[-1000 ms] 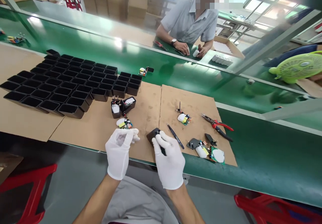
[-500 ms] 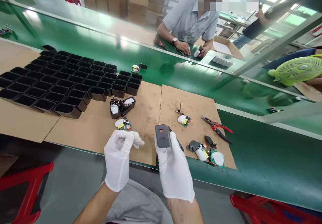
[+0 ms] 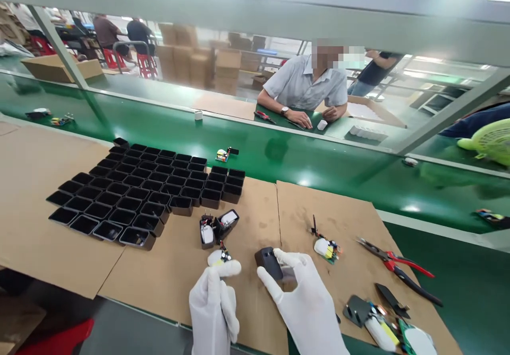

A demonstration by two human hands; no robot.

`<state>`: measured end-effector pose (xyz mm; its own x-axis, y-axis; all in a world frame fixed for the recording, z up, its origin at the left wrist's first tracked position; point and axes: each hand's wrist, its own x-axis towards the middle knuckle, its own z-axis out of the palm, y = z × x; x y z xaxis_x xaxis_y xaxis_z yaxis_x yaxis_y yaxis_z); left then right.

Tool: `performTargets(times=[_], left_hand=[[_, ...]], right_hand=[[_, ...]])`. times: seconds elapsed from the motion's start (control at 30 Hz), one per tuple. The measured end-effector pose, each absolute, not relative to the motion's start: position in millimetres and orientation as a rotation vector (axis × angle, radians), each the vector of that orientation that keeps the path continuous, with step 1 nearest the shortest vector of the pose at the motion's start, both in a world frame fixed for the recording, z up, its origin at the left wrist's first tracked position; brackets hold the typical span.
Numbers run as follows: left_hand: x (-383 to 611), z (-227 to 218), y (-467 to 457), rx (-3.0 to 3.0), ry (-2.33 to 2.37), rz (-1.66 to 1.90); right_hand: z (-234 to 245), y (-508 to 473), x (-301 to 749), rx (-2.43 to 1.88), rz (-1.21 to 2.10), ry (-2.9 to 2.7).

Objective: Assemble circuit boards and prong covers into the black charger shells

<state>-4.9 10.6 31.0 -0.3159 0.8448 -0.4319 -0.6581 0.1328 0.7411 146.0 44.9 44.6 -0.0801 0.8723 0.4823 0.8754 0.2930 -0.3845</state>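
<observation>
My right hand (image 3: 306, 296), in a white glove, has its thumb and index finger on a black plastic charger case (image 3: 268, 263), low over the cardboard. A small dark tip of something shows by the palm's right edge, mostly hidden. My left hand (image 3: 215, 304), gloved too, is closed with thumb and index finger together and nothing visible in it. Just beyond its fingertips lies a circuit board with a white part (image 3: 217, 258), partly covered by the hand. Behind that stand two filled black cases (image 3: 207, 233), one leaning at an angle.
Rows of black open cases (image 3: 129, 203) stand at the left on cardboard (image 3: 48, 169). To the right are a circuit board (image 3: 327, 248), red-and-black pliers (image 3: 392, 262) and loose charger parts (image 3: 376, 323). Across the green bench (image 3: 255, 158) a co-worker (image 3: 306, 86) sits by white blocks (image 3: 368, 133).
The view has tilted up and shifted left. My right hand has turned the charger case from its slotted face toward another side and lowered it. The left hand stays closed beside it.
</observation>
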Motion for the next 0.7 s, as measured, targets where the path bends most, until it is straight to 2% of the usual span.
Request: performTargets(times=[0.2, 0.37, 0.47, 0.57, 0.7], left_hand=[[-3.2, 31.1, 9.9, 0.265, 1.087, 1.509], [-8.3, 21.8, 9.2, 0.417, 1.106, 1.501], [-7.0, 22.3, 10.5, 0.398, 1.146, 1.534], [-2.7, 28.0, 13.8, 0.318, 1.169, 1.576], [2.8, 29.5, 20.4, 0.306, 1.115, 1.545]], right_hand=[[70.9, 67.7, 153.5, -1.500, -0.087, -1.950], [92.7, 77.9, 171.4, -1.572, 0.102, -1.891], [86.9, 75.7, 179.8, -1.606, 0.134, -2.058], [77.6, 75.9, 183.6, -1.466, 0.330, -2.202], [85.7, 106.5, 187.0, -1.491, 0.505, -2.120]])
